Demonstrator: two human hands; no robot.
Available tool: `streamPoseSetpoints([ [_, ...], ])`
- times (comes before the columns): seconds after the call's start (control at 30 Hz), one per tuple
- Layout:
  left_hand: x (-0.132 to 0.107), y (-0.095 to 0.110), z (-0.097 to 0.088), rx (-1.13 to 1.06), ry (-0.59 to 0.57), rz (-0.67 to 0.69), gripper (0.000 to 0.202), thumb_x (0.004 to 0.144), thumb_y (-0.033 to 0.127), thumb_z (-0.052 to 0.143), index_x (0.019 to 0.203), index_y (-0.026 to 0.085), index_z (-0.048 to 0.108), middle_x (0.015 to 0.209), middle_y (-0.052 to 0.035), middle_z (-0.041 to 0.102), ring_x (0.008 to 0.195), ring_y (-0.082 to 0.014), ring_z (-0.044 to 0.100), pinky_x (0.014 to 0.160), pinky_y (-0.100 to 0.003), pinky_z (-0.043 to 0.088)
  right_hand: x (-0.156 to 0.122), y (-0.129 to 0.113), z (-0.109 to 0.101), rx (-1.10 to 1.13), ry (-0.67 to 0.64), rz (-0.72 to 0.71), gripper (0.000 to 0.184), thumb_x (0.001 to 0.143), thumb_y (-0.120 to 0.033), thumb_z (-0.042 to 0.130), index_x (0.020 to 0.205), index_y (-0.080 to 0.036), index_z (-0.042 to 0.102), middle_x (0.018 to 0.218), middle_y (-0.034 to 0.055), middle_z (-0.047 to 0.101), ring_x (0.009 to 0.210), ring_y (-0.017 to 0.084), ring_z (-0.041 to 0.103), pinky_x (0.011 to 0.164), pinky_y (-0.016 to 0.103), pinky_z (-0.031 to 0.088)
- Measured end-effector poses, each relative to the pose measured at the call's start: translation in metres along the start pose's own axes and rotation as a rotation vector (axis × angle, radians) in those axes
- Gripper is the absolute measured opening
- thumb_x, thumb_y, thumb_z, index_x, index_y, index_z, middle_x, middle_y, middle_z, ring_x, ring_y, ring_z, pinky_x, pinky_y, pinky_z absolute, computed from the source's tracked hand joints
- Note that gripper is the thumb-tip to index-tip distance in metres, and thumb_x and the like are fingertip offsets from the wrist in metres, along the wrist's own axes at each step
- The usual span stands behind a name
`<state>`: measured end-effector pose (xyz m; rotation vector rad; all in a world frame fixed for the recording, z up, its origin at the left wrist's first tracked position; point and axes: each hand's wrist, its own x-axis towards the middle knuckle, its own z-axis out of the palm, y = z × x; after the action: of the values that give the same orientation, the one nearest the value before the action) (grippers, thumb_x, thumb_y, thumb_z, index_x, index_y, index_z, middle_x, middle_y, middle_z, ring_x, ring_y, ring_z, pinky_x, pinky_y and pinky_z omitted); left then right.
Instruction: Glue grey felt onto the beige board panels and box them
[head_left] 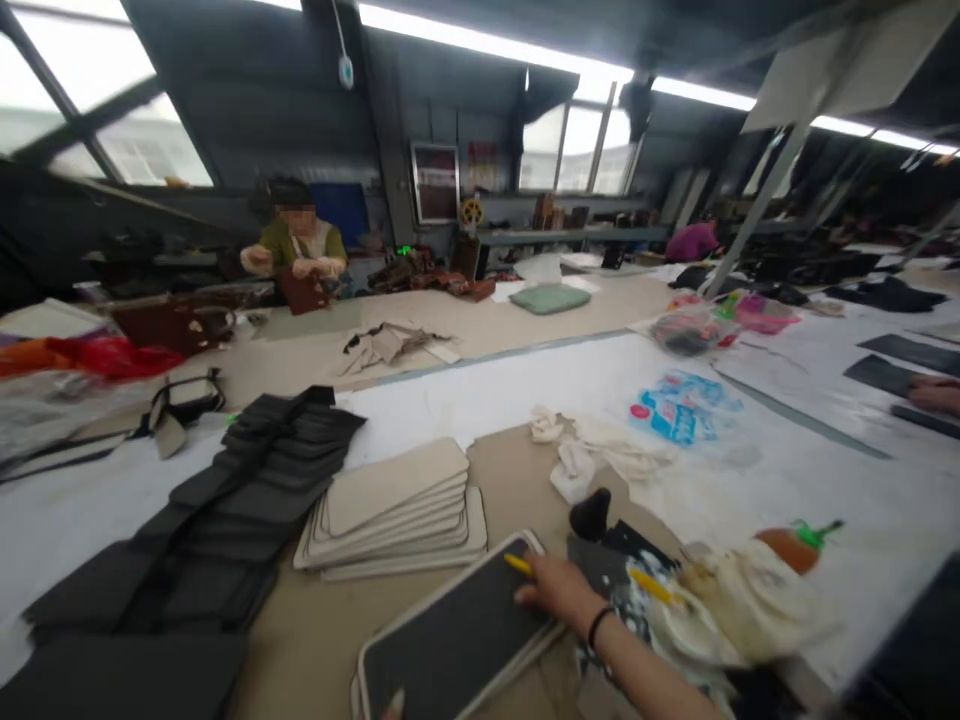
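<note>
My right hand [559,590], with a black band at the wrist, reaches in from the lower right. It rests on the far corner of a dark panel with a pale border [457,640], which lies on top of similar panels. Its curled fingers pinch a thin yellow stick [517,563]. Only a fingertip of my left hand [394,703] shows at the bottom edge, touching the near side of that panel. To the right of my wrist sits a smeared white dish [675,620] with another yellow stick across it.
A stack of beige panels [394,510] and a long pile of dark pieces [247,490] lie to the left. White gloves [592,450], a blue bag [682,405] and an orange bottle [795,545] lie to the right. A co-worker [300,250] works at the far left; another person's hand [934,395] shows at the right edge.
</note>
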<state>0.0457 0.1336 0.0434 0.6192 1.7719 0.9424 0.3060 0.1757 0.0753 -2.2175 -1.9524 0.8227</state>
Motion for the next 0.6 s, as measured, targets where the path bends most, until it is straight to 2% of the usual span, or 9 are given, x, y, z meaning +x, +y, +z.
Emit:
streamPoseSetpoints([
  [0.1, -0.015, -0.026, -0.019, -0.057, -0.028, -0.230, 0.010, 0.073, 0.022, 0.062, 0.081, 0.016, 0.061, 0.077, -0.0061, 0.067, 0.075, -0.0198, 0.063, 0.066, -0.032, 0.052, 0.001, 0.009, -0.013, -0.040, -0.057, 0.053, 0.030, 0.082, -0.036, 0.046, 0.101, -0.015, 0.055, 0.096, 0.0132, 0.064, 0.092, 0.023, 0.059, 0.074, 0.029, 0.041],
  [0.17, -0.023, -0.034, -0.027, -0.251, 0.002, -0.347, 0.009, 0.071, 0.012, 0.062, 0.081, 0.012, 0.061, 0.070, -0.0067, 0.068, 0.067, -0.0181, 0.064, 0.068, -0.032, 0.053, 0.003, 0.019, -0.014, -0.096, -0.073, 0.082, 0.031, 0.085, -0.036, 0.040, 0.100, -0.014, 0.056, 0.095, 0.0148, 0.064, 0.093, 0.023, 0.059, 0.075, 0.029, 0.040],
  [0.23, -0.029, -0.035, -0.031, -0.355, 0.067, -0.409, 0.013, 0.069, 0.007, 0.062, 0.081, 0.009, 0.061, 0.065, -0.0060, 0.067, 0.062, -0.0162, 0.064, 0.069, -0.031, 0.053, 0.001, 0.027, -0.010, -0.136, -0.086, 0.086, 0.030, 0.085, -0.035, 0.040, 0.097, -0.014, 0.057, 0.093, 0.0145, 0.064, 0.091, 0.024, 0.059, 0.075, 0.028, 0.039],
  [0.33, -0.036, -0.032, -0.031, -0.396, 0.119, -0.448, 0.012, 0.069, 0.004, 0.061, 0.081, 0.008, 0.061, 0.061, -0.0052, 0.067, 0.058, -0.0154, 0.064, 0.066, -0.029, 0.054, -0.003, 0.029, 0.000, -0.124, -0.105, 0.072, 0.027, 0.084, -0.033, 0.042, 0.096, -0.015, 0.059, 0.091, 0.0123, 0.065, 0.089, 0.022, 0.060, 0.072, 0.026, 0.038],
  [0.5, -0.038, -0.029, -0.028, -0.409, 0.137, -0.434, 0.010, 0.071, 0.002, 0.058, 0.079, 0.008, 0.061, 0.061, -0.0051, 0.067, 0.056, -0.0137, 0.063, 0.062, -0.026, 0.053, 0.002, 0.022, 0.016, -0.062, -0.120, 0.076, 0.027, 0.082, -0.033, 0.043, 0.093, -0.013, 0.057, 0.083, 0.0125, 0.064, 0.077, 0.019, 0.060, 0.065, 0.024, 0.037],
  [0.6, -0.036, -0.031, -0.029, -0.426, 0.134, -0.445, 0.010, 0.072, 0.003, 0.058, 0.080, 0.007, 0.061, 0.062, -0.0057, 0.067, 0.055, -0.0134, 0.063, 0.060, -0.026, 0.053, 0.008, 0.025, 0.020, -0.007, -0.119, 0.074, 0.026, 0.080, -0.036, 0.045, 0.081, -0.014, 0.057, 0.073, 0.0095, 0.061, 0.069, 0.018, 0.057, 0.060, 0.024, 0.035],
])
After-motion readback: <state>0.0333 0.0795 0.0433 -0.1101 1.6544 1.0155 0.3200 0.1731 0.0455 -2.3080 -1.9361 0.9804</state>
